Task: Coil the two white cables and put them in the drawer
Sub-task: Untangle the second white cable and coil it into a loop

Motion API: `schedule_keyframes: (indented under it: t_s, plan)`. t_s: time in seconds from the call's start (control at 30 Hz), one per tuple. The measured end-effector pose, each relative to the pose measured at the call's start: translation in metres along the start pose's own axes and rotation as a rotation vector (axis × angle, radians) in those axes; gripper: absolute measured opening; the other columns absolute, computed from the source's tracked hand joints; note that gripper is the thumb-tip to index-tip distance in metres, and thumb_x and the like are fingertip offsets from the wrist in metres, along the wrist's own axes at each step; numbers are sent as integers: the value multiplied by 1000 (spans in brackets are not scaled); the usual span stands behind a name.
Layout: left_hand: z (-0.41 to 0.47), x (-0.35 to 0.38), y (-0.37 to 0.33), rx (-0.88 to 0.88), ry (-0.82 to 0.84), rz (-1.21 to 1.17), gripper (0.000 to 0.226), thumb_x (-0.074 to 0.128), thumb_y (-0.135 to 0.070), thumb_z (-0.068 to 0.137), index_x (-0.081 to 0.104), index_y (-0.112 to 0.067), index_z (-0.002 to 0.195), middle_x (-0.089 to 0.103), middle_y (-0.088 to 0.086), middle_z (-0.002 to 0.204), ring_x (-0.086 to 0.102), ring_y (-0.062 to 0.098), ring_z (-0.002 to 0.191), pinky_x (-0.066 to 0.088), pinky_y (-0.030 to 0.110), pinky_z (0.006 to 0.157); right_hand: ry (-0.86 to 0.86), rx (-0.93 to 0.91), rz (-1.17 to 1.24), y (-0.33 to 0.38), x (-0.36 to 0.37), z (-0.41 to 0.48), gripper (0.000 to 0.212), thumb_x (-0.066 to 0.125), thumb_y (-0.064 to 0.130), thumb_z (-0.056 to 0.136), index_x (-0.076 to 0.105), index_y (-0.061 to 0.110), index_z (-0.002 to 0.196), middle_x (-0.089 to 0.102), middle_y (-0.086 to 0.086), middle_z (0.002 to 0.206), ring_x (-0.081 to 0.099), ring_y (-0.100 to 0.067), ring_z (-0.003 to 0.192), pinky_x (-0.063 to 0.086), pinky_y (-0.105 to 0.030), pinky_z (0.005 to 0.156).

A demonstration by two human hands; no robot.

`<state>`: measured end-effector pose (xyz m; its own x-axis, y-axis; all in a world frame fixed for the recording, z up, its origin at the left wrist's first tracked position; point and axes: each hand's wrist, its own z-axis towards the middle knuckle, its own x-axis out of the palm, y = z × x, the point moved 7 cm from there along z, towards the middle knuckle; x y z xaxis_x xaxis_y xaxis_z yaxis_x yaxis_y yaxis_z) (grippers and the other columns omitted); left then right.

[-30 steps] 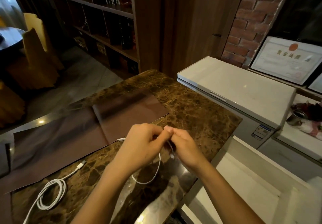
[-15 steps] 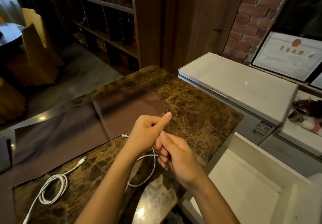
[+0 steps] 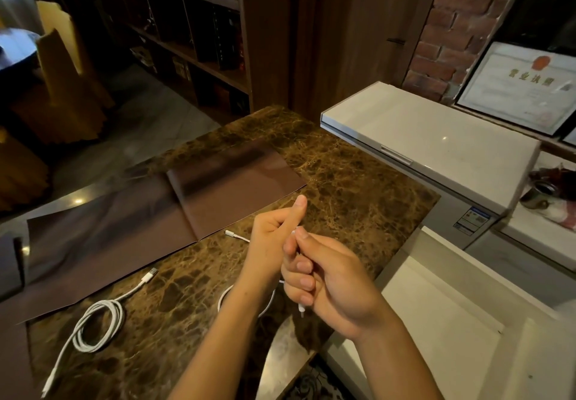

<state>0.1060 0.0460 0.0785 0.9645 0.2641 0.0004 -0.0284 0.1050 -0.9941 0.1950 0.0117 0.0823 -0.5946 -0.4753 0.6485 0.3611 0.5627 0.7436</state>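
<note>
Both my hands hold one thin white cable (image 3: 222, 298) above the brown marble counter (image 3: 352, 194). My left hand (image 3: 274, 237) is fisted on it with the thumb raised. My right hand (image 3: 330, 278) pinches the cable just beside the left fist; a plug end pokes out below its fingers. A loop of the cable hangs under my left wrist, and its other plug lies on the counter left of that hand. A second white cable (image 3: 96, 325) lies partly coiled at the counter's near left, its tail trailing toward me. The white drawer (image 3: 436, 312) stands open at lower right.
Dark brown mats (image 3: 224, 187) cover the counter's left and far part. A white chest freezer (image 3: 430, 138) stands beyond the drawer, with a framed certificate (image 3: 523, 85) against the brick wall. Bookshelves and yellow chairs are behind, across the floor.
My hands came apart and rejoined, the right hand now pinching the cable lower, beside the left fist. The hanging loop has grown shorter. The other cable has not moved.
</note>
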Motion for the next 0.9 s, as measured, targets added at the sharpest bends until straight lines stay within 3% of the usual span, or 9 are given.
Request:
schedule_keyframes:
  t_s: [0.1,0.23,0.37,0.47,0.6,0.9]
  plan:
    - [-4,3,5,-24,11,-1,61,52,-30,103,32,-22,46,36,-4,44,32,6,42,30,22,46,-9,-10,16,1,-4,1,30,47,29,104,58,9,84,35,0,64,33,-9,52,29,-22,46]
    - [-18,12,20,-104,26,-33,66,48,-17,107,52,-27,42,52,-9,43,49,0,41,40,15,45,-5,-85,36,12,-10,4,32,46,29,105,57,10,82,33,-1,65,33,-10,52,27,-24,47]
    - [-36,16,33,-68,-2,-31,57,46,-14,108,65,-26,56,60,-2,54,52,15,51,42,26,50,-34,-137,86,30,-20,12,31,44,27,104,57,8,84,37,0,64,36,-9,51,32,-23,46]
    - [-51,20,39,-48,13,110,41,48,-33,102,60,-27,63,49,-4,55,40,14,53,32,27,51,-116,-170,80,42,-36,26,30,43,28,106,58,9,86,40,2,63,36,-9,52,33,-23,46]
    - [-62,26,32,-12,74,304,34,46,-30,107,67,-24,81,47,-12,51,41,4,49,29,17,51,-200,-185,5,44,-53,42,32,42,27,108,58,10,87,43,2,64,37,-9,54,34,-23,48]
    - [-60,16,9,32,229,704,39,44,-41,105,65,-22,79,57,-5,58,56,8,60,43,21,57,-267,-182,-427,23,-67,45,36,39,27,109,60,10,85,48,4,64,42,-10,55,36,-29,52]
